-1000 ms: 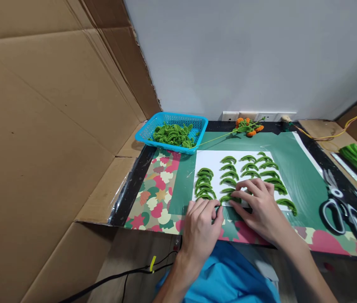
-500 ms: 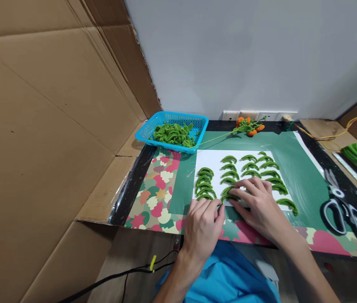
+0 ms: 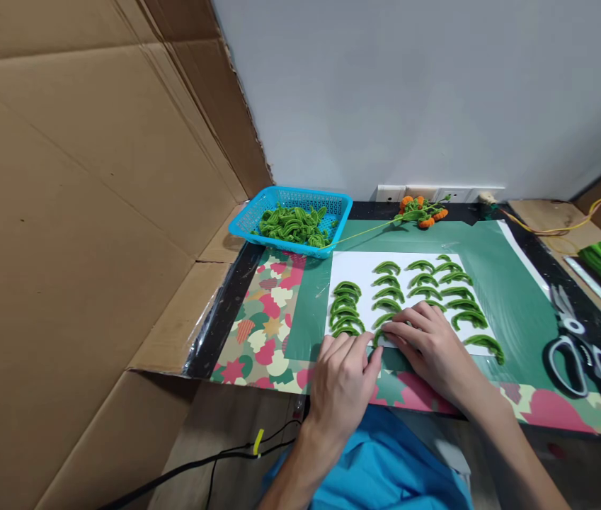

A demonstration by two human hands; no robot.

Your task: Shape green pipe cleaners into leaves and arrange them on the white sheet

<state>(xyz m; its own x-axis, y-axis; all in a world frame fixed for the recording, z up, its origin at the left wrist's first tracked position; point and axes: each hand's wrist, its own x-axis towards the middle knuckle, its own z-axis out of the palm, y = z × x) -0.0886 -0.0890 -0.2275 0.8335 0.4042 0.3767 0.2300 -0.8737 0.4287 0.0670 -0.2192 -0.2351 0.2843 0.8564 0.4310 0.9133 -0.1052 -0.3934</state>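
Head view: left hand (image 3: 341, 374) and right hand (image 3: 430, 348) pinch a curved fuzzy green strip (image 3: 377, 337), likely steadying its arch, at the white paper sheet's (image 3: 352, 268) near edge.

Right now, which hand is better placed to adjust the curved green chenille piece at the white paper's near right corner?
Probably the right hand: it lies nearer that curved green chenille piece, while the left hand sits farther left, with the right hand between them.
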